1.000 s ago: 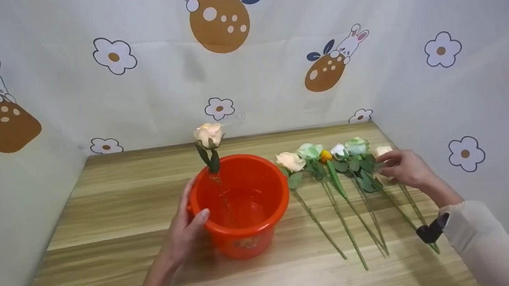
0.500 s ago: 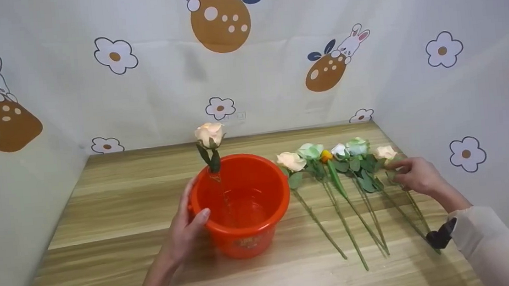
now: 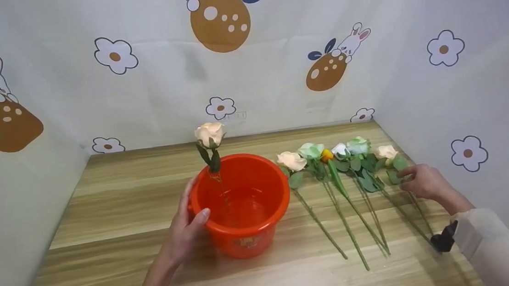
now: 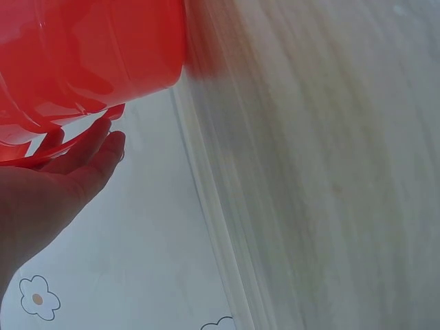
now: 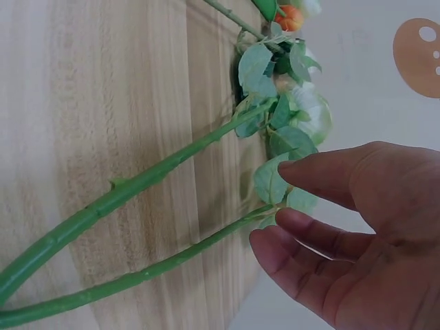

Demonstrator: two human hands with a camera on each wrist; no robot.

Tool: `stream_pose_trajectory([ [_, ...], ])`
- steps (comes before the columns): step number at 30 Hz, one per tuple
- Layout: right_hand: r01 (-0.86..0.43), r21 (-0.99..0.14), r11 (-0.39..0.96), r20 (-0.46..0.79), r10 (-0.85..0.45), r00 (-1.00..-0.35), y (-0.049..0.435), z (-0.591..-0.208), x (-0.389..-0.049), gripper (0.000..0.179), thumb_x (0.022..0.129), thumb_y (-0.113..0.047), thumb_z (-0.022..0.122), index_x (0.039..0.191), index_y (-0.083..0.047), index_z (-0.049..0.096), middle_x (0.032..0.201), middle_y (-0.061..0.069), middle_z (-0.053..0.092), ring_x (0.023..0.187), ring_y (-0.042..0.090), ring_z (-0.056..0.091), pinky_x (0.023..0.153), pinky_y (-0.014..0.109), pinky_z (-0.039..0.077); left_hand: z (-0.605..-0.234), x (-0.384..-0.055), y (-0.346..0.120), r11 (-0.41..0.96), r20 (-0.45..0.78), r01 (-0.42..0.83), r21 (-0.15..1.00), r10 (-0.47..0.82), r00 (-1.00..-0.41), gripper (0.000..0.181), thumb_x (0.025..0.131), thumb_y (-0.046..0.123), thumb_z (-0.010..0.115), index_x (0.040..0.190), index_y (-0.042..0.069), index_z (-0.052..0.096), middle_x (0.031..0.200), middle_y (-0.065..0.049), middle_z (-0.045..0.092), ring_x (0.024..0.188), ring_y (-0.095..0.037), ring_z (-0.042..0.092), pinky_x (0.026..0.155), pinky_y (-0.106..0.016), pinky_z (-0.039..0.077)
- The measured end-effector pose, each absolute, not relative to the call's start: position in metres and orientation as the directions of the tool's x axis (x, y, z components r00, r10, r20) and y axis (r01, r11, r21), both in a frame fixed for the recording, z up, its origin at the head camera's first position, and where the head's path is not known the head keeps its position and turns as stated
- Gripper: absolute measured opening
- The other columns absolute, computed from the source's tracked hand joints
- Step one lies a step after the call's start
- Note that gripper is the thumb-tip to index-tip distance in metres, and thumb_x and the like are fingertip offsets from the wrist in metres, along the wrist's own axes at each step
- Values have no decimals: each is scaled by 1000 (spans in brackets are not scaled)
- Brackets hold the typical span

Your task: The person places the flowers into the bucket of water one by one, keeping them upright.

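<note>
- Clock set on the bucket as the head view shows it, 12 at the table's far edge.
- Red bucket (image 3: 262, 236): upright on the wood-grain table (image 3: 118, 219).
- Left hand (image 3: 179, 235): at 8 o'clock, clamped on the bucket's rim; thumb over the edge, other fingers around the outside.
- Standing rose (image 3: 210, 135): peach bloom above the rim at 11 o'clock, stem running down inside the bucket.
- Loose flowers lie in a row on the table, stems toward 5. Nearest the bucket, at 2 o'clock, a peach rose (image 3: 292, 161); then a pale green rose (image 3: 311, 150), an orange bud (image 3: 327, 155), a white rose (image 3: 340, 149), a second green rose (image 3: 359, 146).
- End rose (image 3: 386, 152): peach, between 2 and 3, last in the row.
- Right hand (image 3: 426, 182): at 3 o'clock, by the end rose's leaves. Thumb and fingers apart in the wrist view, leaves close to the fingertips; contact, cannot tell.
</note>
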State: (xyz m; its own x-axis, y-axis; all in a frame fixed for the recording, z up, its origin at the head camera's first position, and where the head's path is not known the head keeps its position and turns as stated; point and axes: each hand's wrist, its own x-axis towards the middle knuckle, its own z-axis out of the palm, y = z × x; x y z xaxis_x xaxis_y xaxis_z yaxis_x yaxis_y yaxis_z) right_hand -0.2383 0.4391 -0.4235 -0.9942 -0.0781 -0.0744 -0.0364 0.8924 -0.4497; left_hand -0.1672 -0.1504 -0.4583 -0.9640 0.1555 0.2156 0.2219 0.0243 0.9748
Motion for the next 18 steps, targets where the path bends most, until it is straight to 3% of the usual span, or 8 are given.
stream_pose_trajectory([
  [10,-104,-339,935,-82,-140,-987,441,-432,-238,43,75,0,62,116,10,73,84,18,73,73,24,59,61,34,47,-458,-167,-150,29,224,231,973,151,-963,77,103,16,58,168,36,21,169,-6,37,145,-36,50,102,-35,60],
  [18,-108,-334,936,-119,-155,-981,442,-436,-238,35,76,1,65,108,12,74,96,28,74,80,31,64,65,35,52,-458,-166,-150,25,217,223,975,152,-964,78,103,15,58,168,37,22,169,-6,39,144,-37,50,103,-39,60],
])
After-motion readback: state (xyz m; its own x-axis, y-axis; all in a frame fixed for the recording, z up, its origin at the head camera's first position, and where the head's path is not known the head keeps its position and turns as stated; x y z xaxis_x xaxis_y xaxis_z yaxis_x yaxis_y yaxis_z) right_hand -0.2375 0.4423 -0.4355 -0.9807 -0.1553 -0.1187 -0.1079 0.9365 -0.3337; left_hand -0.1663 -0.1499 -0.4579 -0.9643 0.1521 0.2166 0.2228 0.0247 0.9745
